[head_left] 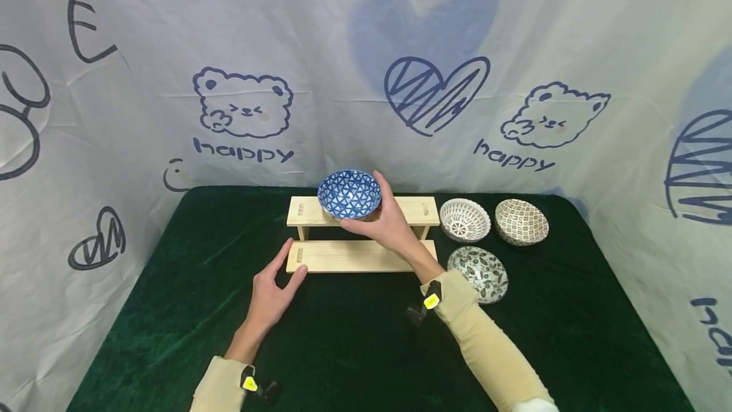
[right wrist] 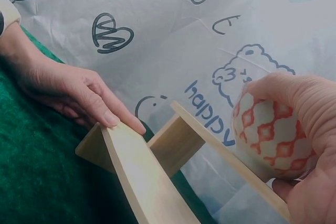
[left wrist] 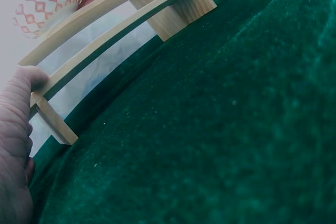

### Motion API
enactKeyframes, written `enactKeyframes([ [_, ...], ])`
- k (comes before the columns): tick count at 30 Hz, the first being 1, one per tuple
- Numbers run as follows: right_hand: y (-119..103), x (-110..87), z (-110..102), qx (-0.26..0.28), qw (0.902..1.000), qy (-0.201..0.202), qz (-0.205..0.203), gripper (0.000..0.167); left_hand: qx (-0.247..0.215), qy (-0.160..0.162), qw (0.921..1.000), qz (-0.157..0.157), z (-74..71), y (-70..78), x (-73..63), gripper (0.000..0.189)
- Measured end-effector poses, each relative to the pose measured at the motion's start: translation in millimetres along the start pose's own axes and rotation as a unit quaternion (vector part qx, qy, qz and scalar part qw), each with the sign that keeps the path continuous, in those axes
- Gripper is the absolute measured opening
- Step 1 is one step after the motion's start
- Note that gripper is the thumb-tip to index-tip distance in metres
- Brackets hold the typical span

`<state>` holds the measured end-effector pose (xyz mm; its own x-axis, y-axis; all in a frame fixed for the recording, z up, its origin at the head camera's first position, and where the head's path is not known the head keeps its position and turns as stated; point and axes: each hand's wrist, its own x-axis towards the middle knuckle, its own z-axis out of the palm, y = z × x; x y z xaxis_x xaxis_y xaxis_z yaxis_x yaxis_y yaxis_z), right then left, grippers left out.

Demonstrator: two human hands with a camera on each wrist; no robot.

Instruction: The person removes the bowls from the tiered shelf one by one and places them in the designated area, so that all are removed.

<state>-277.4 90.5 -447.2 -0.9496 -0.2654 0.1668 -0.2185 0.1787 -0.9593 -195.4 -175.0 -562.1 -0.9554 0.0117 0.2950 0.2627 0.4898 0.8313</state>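
Observation:
My right hand (head_left: 390, 224) holds a blue-and-white bowl (head_left: 349, 194) by its right side, over the upper board of a two-tier wooden shelf (head_left: 349, 256). Its inside has a triangle pattern; the right wrist view shows red diamond shapes on the outside of the bowl (right wrist: 270, 135). Whether its base touches the board, I cannot tell. At the left end of the lower board, my left hand (head_left: 270, 294) grips the wood between thumb and forefinger. In the left wrist view the thumb (left wrist: 32, 78) lies on the board's edge.
Right of the shelf stand a white bowl with a radiating pattern (head_left: 465, 220), a brown-patterned bowl (head_left: 521, 222) tipped to one side, and a leaf-patterned bowl (head_left: 479, 274) near my right sleeve. Dark green cloth (head_left: 354, 342) covers the table. A printed white curtain (head_left: 343, 126) hangs behind.

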Motion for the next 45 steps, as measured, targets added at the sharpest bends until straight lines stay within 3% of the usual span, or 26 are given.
enactKeyframes([
  [12, -2.0, 1.3, 3.3, -0.036, 0.999, 0.019, 0.019, 0.122, 0.001, -0.005, 1.0, 0.003, -0.7, -0.3, 1.2, 0.068],
  [29, -4.6, 0.4, 6.5, -0.047, 0.9984, 0.03, 0.014, 0.123, -0.002, -0.009, 1.0, -0.002, -1.3, 1.1, 0.5, 0.069],
  [40, 0.3, -3.3, 9.4, -0.066, 0.9942, 0.085, -0.001, 0.116, -0.002, -0.007, 1.0, -0.004, -0.1, 0.9, 0.1, 0.069],
  [45, 3.0, -5.4, 8.9, -0.049, 0.9924, 0.111, -0.018, 0.113, -0.002, -0.007, 1.0, -0.005, -0.2, 0.3, -0.6, 0.069],
])
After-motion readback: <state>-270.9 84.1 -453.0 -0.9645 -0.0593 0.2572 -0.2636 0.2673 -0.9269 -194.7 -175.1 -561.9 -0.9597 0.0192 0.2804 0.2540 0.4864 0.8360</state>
